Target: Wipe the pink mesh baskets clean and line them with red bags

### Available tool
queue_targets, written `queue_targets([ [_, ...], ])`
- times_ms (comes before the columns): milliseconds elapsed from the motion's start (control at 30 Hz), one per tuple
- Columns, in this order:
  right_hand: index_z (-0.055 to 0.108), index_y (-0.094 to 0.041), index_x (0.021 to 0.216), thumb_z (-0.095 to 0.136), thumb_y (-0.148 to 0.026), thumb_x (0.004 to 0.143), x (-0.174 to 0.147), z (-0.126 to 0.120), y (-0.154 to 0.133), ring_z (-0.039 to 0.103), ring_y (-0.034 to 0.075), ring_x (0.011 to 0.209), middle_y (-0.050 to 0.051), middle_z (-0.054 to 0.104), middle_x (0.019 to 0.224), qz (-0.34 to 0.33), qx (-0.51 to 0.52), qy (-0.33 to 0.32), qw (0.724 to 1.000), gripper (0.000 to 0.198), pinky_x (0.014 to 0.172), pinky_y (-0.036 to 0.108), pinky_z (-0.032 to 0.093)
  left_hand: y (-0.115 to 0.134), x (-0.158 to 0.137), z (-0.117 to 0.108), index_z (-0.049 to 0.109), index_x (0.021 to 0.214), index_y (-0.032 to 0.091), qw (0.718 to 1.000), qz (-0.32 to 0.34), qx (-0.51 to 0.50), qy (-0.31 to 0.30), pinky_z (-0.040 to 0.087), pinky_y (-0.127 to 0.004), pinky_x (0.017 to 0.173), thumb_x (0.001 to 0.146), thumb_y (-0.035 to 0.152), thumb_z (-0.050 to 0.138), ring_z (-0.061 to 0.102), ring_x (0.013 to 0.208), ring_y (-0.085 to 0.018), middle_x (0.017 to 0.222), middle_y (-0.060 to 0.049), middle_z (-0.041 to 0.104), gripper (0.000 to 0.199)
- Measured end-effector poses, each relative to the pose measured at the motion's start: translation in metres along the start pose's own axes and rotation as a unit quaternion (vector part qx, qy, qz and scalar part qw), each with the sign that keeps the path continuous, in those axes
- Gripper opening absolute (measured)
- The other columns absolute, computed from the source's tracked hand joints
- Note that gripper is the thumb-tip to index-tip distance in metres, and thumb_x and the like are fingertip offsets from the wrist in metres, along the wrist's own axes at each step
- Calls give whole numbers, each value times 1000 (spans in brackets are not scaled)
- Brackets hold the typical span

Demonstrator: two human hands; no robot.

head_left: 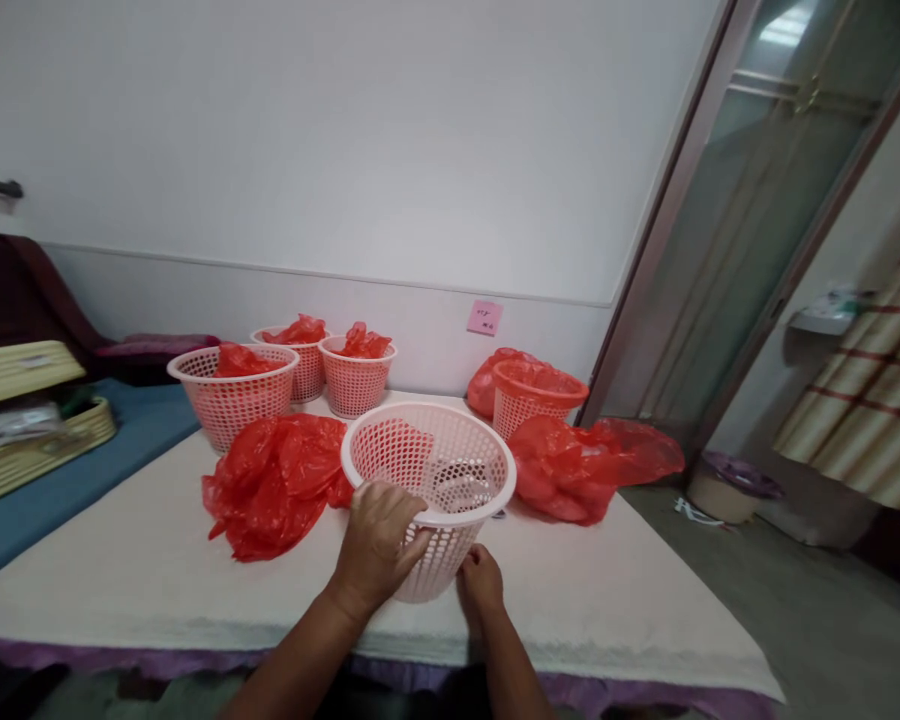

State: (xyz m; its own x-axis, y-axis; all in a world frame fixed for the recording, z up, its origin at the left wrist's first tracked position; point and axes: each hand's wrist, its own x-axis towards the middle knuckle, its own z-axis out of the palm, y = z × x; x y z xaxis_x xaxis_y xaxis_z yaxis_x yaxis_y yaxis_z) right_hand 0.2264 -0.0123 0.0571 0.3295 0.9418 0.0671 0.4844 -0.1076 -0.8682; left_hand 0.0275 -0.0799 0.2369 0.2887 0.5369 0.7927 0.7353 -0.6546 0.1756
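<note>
A pale pink plastic basket (429, 462) with mesh sides tilts toward me at the front middle of the table; its inside looks bare. My left hand (381, 535) grips its near left rim, thumb on the outer wall and fingers over the edge. Low on the right side, my right hand (483, 577) is closed at the basket's base, its fingertips partly hidden. Left of the basket lies a crumpled heap of red plastic bags (281, 480). On the right, more red plastic bags (570, 468) spread over the white cloth (600, 590).
Three pink baskets (232, 400) with red bags inside stand at the back left. Another basket (532, 405), covered at the rim by a red bag, stands back right against the wall. A pink note (485, 318) sticks to the wall. A yellow case (37, 440) lies open at left.
</note>
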Motion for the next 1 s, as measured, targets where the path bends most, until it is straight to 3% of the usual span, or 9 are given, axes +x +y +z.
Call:
queue_targets([
  [300, 67, -16, 93, 51, -30, 72, -12, 2, -7, 68, 25, 88, 12, 74, 95, -4, -56, -54, 997, 30, 70, 27, 47, 2, -7, 4, 61, 91, 21, 999, -31, 34, -2, 36, -42, 90, 79, 30, 66, 50, 89, -23, 87, -2, 62, 15],
  [533, 69, -16, 97, 53, -39, 71, -12, 4, 3, 69, 26, 87, 10, 75, 93, -1, -97, -79, 992, 39, 67, 28, 48, 3, -10, 7, 60, 93, 22, 998, -44, 49, -1, 37, -41, 94, 79, 36, 66, 50, 91, -23, 91, -2, 62, 20],
  [800, 68, -18, 82, 52, -30, 69, -1, -5, 6, 69, 25, 86, 8, 75, 87, -7, -91, -72, 993, 25, 71, 28, 49, 2, -10, 6, 60, 94, 21, 998, -43, 43, 15, 36, -42, 96, 78, 35, 67, 50, 92, -22, 92, -2, 63, 22],
  [1000, 65, -19, 85, 49, -36, 73, -11, 9, 6, 67, 26, 75, 9, 74, 81, -7, -75, -19, 997, 26, 62, 30, 46, 4, -7, 11, 60, 96, 21, 998, -51, 28, 23, 36, -44, 97, 76, 28, 70, 51, 91, -22, 92, -2, 64, 23],
])
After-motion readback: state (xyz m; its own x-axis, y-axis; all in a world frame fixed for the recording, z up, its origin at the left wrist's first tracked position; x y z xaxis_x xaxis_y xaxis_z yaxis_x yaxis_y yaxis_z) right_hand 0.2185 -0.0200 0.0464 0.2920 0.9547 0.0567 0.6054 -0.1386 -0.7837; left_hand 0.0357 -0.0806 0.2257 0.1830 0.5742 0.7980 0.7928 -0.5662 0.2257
